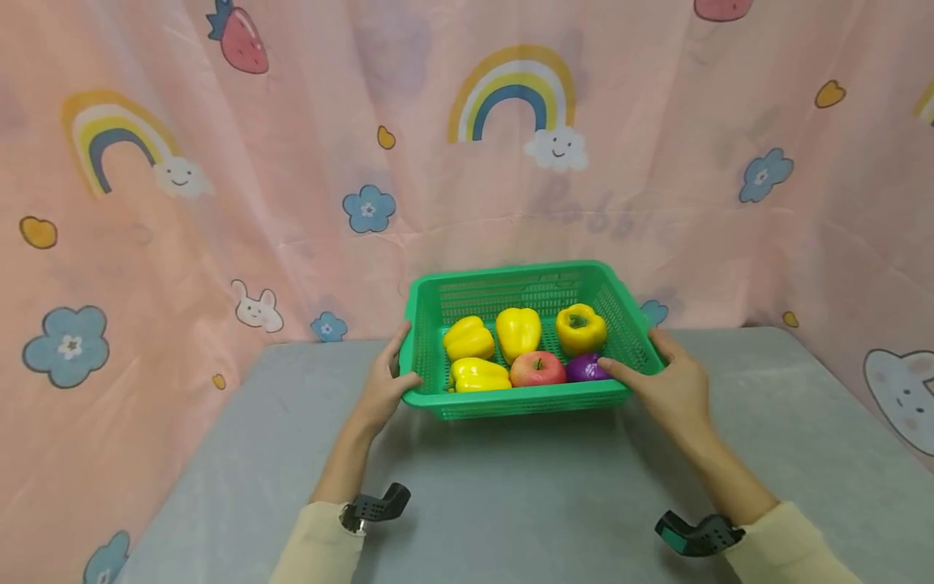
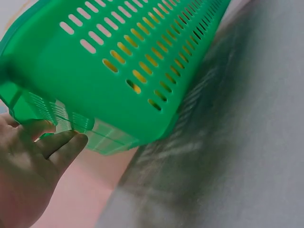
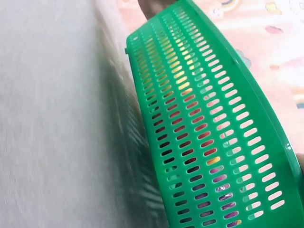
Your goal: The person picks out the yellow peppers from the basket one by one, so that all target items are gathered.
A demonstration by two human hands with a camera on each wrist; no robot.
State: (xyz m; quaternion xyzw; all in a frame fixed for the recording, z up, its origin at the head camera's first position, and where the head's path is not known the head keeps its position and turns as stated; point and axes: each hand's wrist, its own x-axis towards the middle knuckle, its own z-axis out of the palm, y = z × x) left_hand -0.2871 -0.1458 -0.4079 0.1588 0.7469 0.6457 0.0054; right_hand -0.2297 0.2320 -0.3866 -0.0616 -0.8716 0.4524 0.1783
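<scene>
A green plastic basket [image 1: 533, 397] with slotted walls is held by both hands just above the grey table, its shadow below. My left hand [image 1: 383, 381] grips its left side, thumb at the front corner; the left wrist view shows that hand [image 2: 40, 154] against the end wall of the basket [image 2: 57, 52]. On the right side, my right hand [image 1: 674, 389] grips the rim, thumb over the front edge. Inside lie several yellow bell peppers [image 1: 519, 332], a red apple [image 1: 537, 369] and a glossy purple round thing [image 1: 586, 368]. Slots of the basket [image 3: 190, 109] fill the right wrist view.
The grey table [image 1: 503, 503] runs under both forearms. A pink curtain [image 1: 292, 178] printed with rainbows, flowers and rabbits hangs close behind the basket and along the sides. Each wrist wears a dark camera mount [image 1: 379, 504].
</scene>
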